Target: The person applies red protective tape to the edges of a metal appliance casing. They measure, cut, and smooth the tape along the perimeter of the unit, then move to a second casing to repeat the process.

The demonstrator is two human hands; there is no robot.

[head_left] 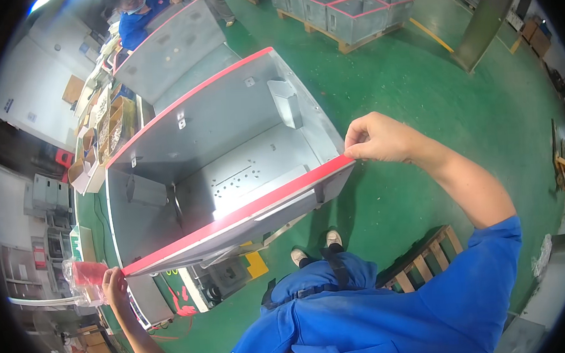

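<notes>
An open grey sheet-metal cabinet box (255, 146) lies in front of me with its open side up. Along its near rim runs a straight strip of red tape (246, 212). My right hand (380, 138) pinches the strip's right end at the box corner, thumb and finger closed. At the near left corner my left hand (114, 287) has its fingers closed on the other end. The far rim bears a similar red strip (190, 101). Inside the box are angled brackets (284, 104) and a floor with small holes.
Beside my left hand sits a red roll (89, 274) in clear plastic. Cartons of small parts (114, 125) stand at the left. Behind, a person in blue (137, 23) is at another metal box (174, 47). Red-edged boxes (351, 23) rest on a pallet; a wooden pallet (423, 258) lies near my right side.
</notes>
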